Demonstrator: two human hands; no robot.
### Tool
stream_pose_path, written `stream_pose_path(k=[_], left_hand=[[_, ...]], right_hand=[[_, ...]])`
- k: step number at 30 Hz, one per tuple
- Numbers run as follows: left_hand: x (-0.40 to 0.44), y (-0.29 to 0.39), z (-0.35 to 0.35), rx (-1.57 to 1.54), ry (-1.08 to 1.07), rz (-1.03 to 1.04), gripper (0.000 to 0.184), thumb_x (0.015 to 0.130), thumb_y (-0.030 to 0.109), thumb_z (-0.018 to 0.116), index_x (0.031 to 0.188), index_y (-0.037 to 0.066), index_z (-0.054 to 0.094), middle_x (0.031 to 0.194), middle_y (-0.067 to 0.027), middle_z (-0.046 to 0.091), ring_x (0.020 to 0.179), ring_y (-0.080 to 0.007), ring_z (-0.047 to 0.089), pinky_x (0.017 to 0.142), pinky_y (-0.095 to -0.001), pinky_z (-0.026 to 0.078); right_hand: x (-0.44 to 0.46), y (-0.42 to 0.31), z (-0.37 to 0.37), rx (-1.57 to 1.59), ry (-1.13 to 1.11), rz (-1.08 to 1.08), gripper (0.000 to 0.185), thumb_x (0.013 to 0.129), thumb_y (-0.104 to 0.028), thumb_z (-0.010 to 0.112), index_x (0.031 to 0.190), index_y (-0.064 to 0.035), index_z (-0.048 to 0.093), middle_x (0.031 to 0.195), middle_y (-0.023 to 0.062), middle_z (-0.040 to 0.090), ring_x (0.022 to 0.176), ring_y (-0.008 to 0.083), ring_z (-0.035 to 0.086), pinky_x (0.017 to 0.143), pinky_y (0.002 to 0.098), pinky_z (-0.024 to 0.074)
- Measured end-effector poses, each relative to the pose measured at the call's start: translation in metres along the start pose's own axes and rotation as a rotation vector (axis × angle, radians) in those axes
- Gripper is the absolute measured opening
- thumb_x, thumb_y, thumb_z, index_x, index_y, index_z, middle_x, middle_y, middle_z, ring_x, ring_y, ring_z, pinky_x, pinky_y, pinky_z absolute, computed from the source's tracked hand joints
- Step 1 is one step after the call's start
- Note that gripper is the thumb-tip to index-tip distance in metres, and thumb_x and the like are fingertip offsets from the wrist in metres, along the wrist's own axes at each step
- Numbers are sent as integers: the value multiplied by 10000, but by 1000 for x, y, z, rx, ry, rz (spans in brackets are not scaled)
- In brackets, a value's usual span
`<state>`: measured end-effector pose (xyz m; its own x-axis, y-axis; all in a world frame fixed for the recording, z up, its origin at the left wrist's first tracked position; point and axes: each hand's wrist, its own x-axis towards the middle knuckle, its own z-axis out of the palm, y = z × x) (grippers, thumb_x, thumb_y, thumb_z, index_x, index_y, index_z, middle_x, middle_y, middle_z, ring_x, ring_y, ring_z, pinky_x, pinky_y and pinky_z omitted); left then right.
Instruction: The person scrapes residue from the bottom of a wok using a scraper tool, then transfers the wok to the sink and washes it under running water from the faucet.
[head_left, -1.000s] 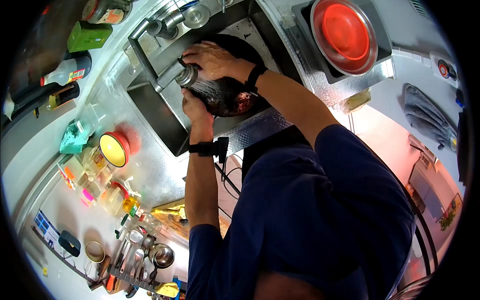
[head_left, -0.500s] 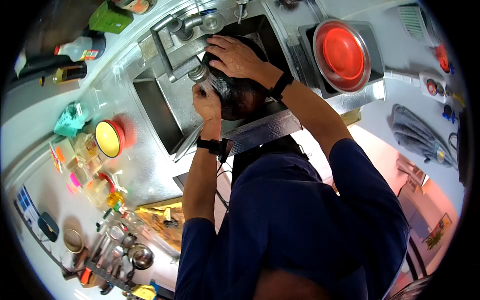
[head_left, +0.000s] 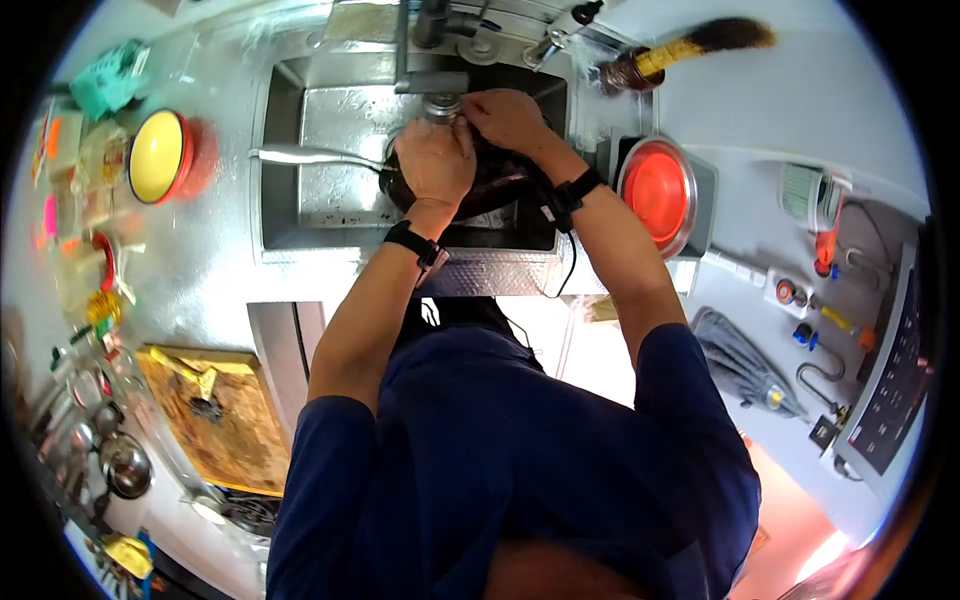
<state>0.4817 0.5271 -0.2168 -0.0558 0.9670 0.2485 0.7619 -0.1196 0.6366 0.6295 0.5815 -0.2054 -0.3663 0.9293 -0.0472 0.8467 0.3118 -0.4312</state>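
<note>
A dark wok [head_left: 500,187] lies in the metal sink [head_left: 345,115], largely covered by my hands and forearms. Its shiny metal handle [head_left: 310,155] points left across the basin rim. My left hand [head_left: 437,165] is over the wok, just below the faucet head [head_left: 443,105], with its fingers curled. Close on its right, my right hand [head_left: 508,118] has bent fingers that meet the left hand's thumb side. Whatever lies between the fingers is hidden.
Right of the sink, a red bowl [head_left: 657,195] sits in a metal basin. A brush [head_left: 690,50] stands in a holder behind. On the left counter is a yellow-lined bowl [head_left: 157,157]; a wooden board [head_left: 220,420] lies nearer, with a yellow-handled tool on it.
My right hand has left its flat spread on the wok and come beside my left hand under the faucet. The wok's handle has swung up to point left. The view has shifted.
</note>
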Motion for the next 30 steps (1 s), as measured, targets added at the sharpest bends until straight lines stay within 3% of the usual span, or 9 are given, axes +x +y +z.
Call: stream_pose_path(k=[2, 3, 7, 10, 13, 18, 22, 24, 30], left_hand=[[-3, -2, -11, 40, -8, 123, 226, 892, 259, 622, 933, 40, 660, 1004, -175, 638, 935, -360, 582, 822, -505, 424], [-6, -8, -15, -48, 5, 157, 284, 888, 239, 624, 1070, 21, 642, 1203, -195, 593, 1148, -371, 538, 977, -501, 401], [-22, -33, -27, -24, 60, 265, 396, 900, 221, 612, 1239, 18, 596, 1371, -212, 515, 1309, -385, 455, 1104, -504, 337], [-38, -47, -23, 4, -8, 171, 515, 934, 226, 583, 1392, 10, 484, 1463, -246, 427, 1355, -422, 404, 1145, -490, 304], [-49, -54, -8, -314, 220, -211, 528, 987, 255, 526, 1420, -32, 433, 1488, -251, 399, 1370, -412, 381, 1153, -489, 277], [-43, -110, 46, -581, 204, -648, 585, 1037, 397, 420, 1388, -69, 464, 1445, -285, 448, 1311, -431, 447, 1094, -442, 358], [-32, -155, 72, -1143, -86, -1065, 677, 997, 503, 460, 1393, -47, 478, 1423, -233, 506, 1265, -375, 521, 1056, -418, 410], [-32, -157, 70, -1500, -140, -1457, 677, 986, 531, 469, 1433, 23, 468, 1438, -176, 513, 1278, -317, 522, 1078, -397, 399], [-46, -149, 56, -1621, -151, -1633, 671, 1013, 545, 381, 1498, 80, 398, 1518, -129, 434, 1362, -293, 434, 1155, -421, 304]], right_hand=[[-3, -4, -4, 18, -22, -1, 436, 972, -475, 437, 941, -148, 723, 874, 148, 701, 842, 394, 654, 711, 507, 513], [-4, -6, -7, 41, -27, 24, 427, 974, -467, 435, 947, -147, 717, 895, 151, 701, 859, 395, 654, 724, 508, 516], [-2, -10, -12, -141, -102, 43, 419, 981, -445, 435, 993, -123, 703, 948, 177, 693, 901, 406, 651, 766, 510, 512], [1, -14, -8, 30, -157, 354, 427, 986, -441, 438, 1026, -103, 696, 1015, 199, 683, 946, 423, 637, 809, 511, 497], [4, -6, -1, 14, -111, 298, 449, 987, -452, 446, 1054, -87, 699, 1029, 230, 672, 979, 443, 619, 837, 503, 485], [-2, -10, -7, 146, -22, 406, 501, 980, -478, 474, 999, -35, 707, 975, 261, 667, 990, 446, 615, 848, 472, 475], [-9, -7, -15, 212, -37, 430, 517, 980, -488, 480, 967, -26, 712, 948, 262, 669, 973, 445, 620, 832, 459, 476], [-10, -6, -16, 223, -44, 432, 519, 981, -491, 487, 977, -23, 710, 928, 266, 669, 961, 443, 623, 825, 446, 479], [5, 4, -6, 70, -67, 349, 416, 947, -372, 537, 921, 12, 695, 919, 268, 664, 944, 449, 622, 827, 472, 480]])
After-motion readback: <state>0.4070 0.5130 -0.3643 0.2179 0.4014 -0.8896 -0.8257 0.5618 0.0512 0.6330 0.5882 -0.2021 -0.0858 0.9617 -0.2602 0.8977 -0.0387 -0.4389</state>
